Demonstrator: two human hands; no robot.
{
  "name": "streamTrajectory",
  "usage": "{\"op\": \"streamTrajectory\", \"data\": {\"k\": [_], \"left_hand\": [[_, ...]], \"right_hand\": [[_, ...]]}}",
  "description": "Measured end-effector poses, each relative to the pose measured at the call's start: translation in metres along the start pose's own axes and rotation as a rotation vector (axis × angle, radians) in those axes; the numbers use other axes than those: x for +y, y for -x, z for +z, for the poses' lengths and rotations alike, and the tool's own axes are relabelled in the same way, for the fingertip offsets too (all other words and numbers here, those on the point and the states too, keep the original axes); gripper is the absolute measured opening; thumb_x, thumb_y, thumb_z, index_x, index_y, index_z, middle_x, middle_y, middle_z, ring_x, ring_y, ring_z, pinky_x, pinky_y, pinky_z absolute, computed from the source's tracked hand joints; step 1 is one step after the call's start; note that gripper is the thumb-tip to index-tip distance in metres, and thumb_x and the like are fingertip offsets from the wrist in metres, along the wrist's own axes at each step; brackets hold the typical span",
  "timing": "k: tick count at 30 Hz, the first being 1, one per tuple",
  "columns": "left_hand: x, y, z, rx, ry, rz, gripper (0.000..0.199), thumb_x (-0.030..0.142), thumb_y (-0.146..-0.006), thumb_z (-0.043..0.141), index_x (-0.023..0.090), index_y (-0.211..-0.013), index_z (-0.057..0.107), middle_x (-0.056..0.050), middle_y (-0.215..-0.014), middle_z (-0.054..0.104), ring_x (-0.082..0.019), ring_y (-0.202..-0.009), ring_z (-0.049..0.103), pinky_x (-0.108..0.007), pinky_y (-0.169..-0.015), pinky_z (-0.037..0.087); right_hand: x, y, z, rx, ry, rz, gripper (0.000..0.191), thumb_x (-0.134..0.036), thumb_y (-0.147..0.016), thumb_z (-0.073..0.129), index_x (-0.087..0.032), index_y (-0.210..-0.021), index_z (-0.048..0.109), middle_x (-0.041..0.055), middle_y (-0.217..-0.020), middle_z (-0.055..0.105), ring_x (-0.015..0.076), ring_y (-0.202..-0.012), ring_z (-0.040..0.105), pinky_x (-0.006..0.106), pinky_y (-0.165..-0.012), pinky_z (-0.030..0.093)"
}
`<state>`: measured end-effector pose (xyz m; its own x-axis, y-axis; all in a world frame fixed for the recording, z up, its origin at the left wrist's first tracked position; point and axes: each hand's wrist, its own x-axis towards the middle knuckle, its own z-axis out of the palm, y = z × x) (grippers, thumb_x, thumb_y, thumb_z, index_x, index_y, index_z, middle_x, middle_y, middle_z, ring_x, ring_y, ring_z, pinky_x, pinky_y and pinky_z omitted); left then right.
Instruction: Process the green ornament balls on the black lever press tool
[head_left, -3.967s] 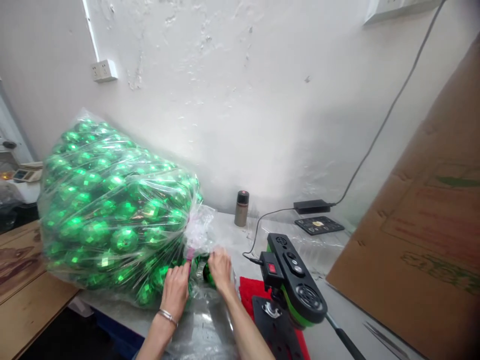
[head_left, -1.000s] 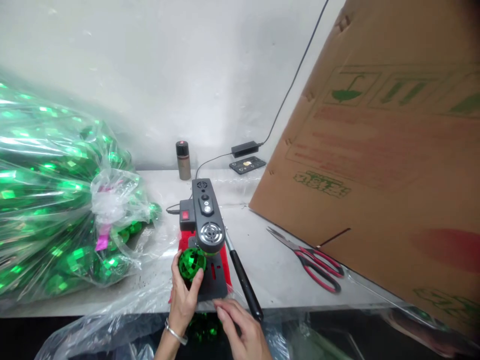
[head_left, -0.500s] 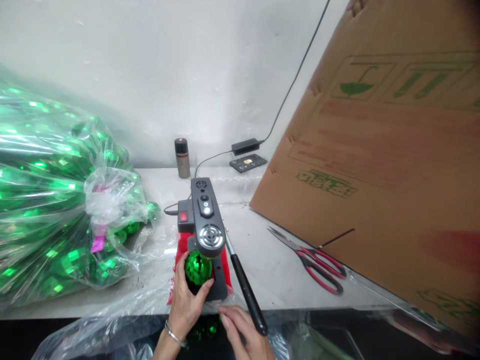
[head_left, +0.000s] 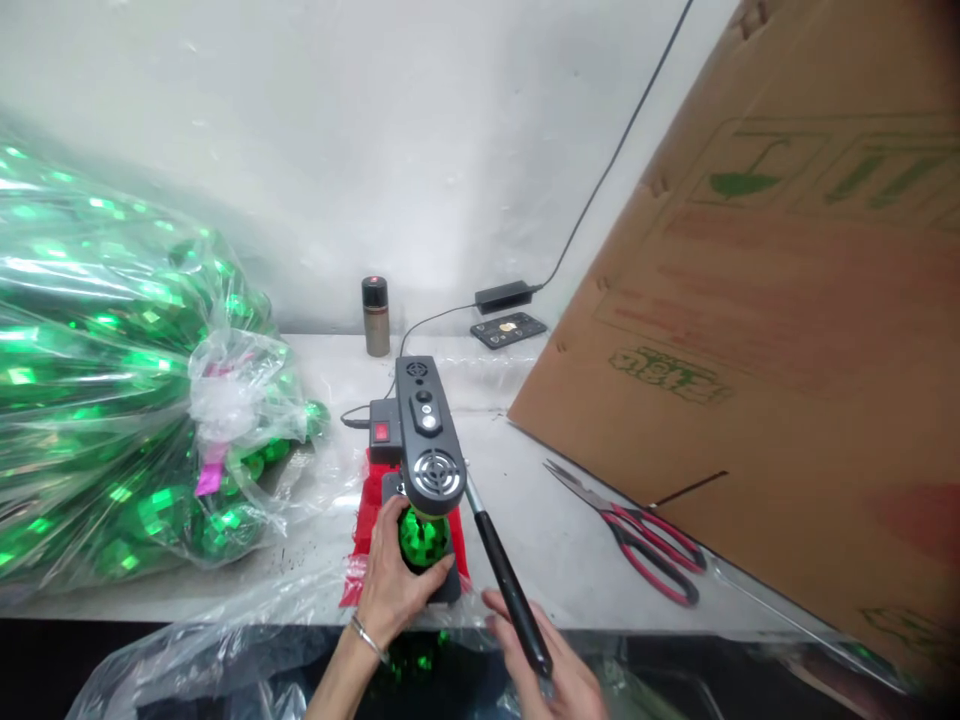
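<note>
A faceted green mirror ball (head_left: pixel 424 540) sits beneath the round head of a dark grey device (head_left: pixel 431 430) with a lever. My left hand (head_left: pixel 394 580), a bangle at its wrist, curls around the ball's left and near side, thumb at the front. My right hand (head_left: pixel 547 660) is under the lever's black handle (head_left: pixel 514 595), which partly covers it. Its fingers reach out to the left, slightly apart and a little blurred; whether they touch the handle is unclear. A red cloth (head_left: pixel 367 520) lies beneath the device.
At left bulges a clear plastic bag (head_left: pixel 112 380) of green mirror balls. Scissors (head_left: pixel 637 540) lie at right beside a large cardboard box (head_left: pixel 712 330). Behind are a small bottle (head_left: pixel 376 325), a phone (head_left: pixel 508 329) and a power adapter (head_left: pixel 504 296). Plastic film (head_left: pixel 225 640) hangs over the table's front edge.
My right hand has moved right, under the lever handle. My left hand still holds the ball beneath the head. The whole view has shifted slightly.
</note>
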<state>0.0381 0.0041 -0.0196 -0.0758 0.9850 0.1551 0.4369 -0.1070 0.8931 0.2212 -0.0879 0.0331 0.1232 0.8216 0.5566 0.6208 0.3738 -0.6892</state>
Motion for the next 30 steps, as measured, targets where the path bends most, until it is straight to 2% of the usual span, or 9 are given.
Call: {"op": "streamTrajectory", "data": {"k": [2, 4, 7, 9, 14, 19, 23, 26, 30], "left_hand": [[0.000, -0.006, -0.003, -0.060, 0.038, -0.035, 0.081, 0.043, -0.063, 0.092, 0.018, -0.133, 0.059, -0.016, -0.127, 0.069, -0.041, -0.124, 0.067, -0.064, -0.108, 0.054], [0.000, -0.010, -0.005, -0.086, 0.067, -0.044, 0.085, 0.042, -0.057, 0.094, 0.018, -0.131, 0.060, -0.015, -0.125, 0.071, -0.041, -0.120, 0.069, -0.063, -0.107, 0.055], [0.001, -0.010, -0.005, -0.072, 0.087, -0.039, 0.080, 0.040, -0.060, 0.091, 0.019, -0.131, 0.060, -0.014, -0.124, 0.072, -0.039, -0.119, 0.070, -0.061, -0.106, 0.056], [0.001, -0.008, -0.003, -0.065, 0.088, -0.039, 0.076, 0.038, -0.062, 0.088, 0.019, -0.130, 0.060, -0.013, -0.122, 0.073, -0.037, -0.116, 0.072, -0.059, -0.105, 0.057], [0.002, -0.004, 0.000, -0.040, 0.098, -0.079, 0.073, 0.034, -0.060, 0.086, 0.020, -0.128, 0.062, -0.010, -0.115, 0.076, -0.034, -0.108, 0.074, -0.055, -0.099, 0.061], [0.000, -0.003, 0.001, -0.037, 0.099, -0.081, 0.072, 0.032, -0.058, 0.087, 0.020, -0.125, 0.063, -0.009, -0.109, 0.076, -0.032, -0.103, 0.075, -0.053, -0.096, 0.063], [-0.002, -0.002, 0.002, -0.041, 0.095, -0.065, 0.074, 0.035, -0.059, 0.088, 0.019, -0.128, 0.063, -0.009, -0.108, 0.076, -0.033, -0.103, 0.075, -0.054, -0.096, 0.063], [-0.003, -0.001, 0.003, -0.037, 0.094, -0.048, 0.077, 0.034, -0.058, 0.088, 0.018, -0.130, 0.063, -0.011, -0.111, 0.076, -0.035, -0.104, 0.075, -0.056, -0.096, 0.063], [-0.002, -0.001, 0.005, -0.030, 0.083, -0.049, 0.078, 0.032, -0.057, 0.088, 0.017, -0.130, 0.065, -0.011, -0.110, 0.077, -0.035, -0.103, 0.076, -0.057, -0.096, 0.063]], "right_hand": [[-0.004, -0.012, -0.007, 0.096, 0.025, -0.043, 0.026, -0.029, -0.105, 0.060, -0.022, -0.122, 0.078, 0.0106, -0.110, 0.082, 0.0216, -0.091, 0.082, 0.026, -0.080, 0.068], [-0.008, -0.028, -0.012, 0.168, 0.030, -0.123, 0.035, -0.027, -0.103, 0.064, -0.021, -0.137, 0.071, 0.0137, -0.118, 0.079, 0.0224, -0.090, 0.080, 0.030, -0.076, 0.068], [-0.018, -0.055, -0.011, 0.247, 0.036, -0.274, 0.054, -0.033, -0.101, 0.069, -0.021, -0.152, 0.059, 0.0174, -0.129, 0.073, 0.0217, -0.089, 0.078, 0.033, -0.071, 0.069], [-0.025, -0.071, -0.006, 0.225, 0.055, -0.378, 0.057, -0.040, -0.102, 0.068, -0.021, -0.154, 0.056, 0.0175, -0.128, 0.073, 0.0220, -0.091, 0.078, 0.034, -0.074, 0.069], [-0.040, -0.092, 0.001, 0.137, 0.003, -0.509, 0.043, -0.049, -0.105, 0.060, -0.019, -0.135, 0.068, 0.0144, -0.107, 0.081, 0.0227, -0.087, 0.081, 0.033, -0.073, 0.068], [-0.053, -0.093, -0.001, 0.118, -0.031, -0.400, 0.035, -0.049, -0.108, 0.054, -0.019, -0.110, 0.072, 0.0129, -0.098, 0.081, 0.0225, -0.083, 0.081, 0.032, -0.070, 0.065], [-0.068, -0.098, 0.007, 0.169, -0.055, -0.367, 0.029, -0.035, -0.111, 0.050, -0.021, -0.090, 0.065, 0.0053, -0.082, 0.074, 0.0166, -0.072, 0.076, 0.028, -0.066, 0.058], [-0.078, -0.100, 0.019, 0.243, -0.079, -0.321, 0.033, -0.022, -0.111, 0.046, -0.022, -0.079, 0.054, -0.0001, -0.071, 0.064, 0.0107, -0.057, 0.062, 0.024, -0.057, 0.047], [-0.083, -0.097, 0.031, 0.335, -0.081, -0.282, 0.036, -0.013, -0.107, 0.042, -0.023, -0.073, 0.045, -0.0019, -0.067, 0.056, 0.0106, -0.053, 0.051, 0.026, -0.057, 0.044]]}}
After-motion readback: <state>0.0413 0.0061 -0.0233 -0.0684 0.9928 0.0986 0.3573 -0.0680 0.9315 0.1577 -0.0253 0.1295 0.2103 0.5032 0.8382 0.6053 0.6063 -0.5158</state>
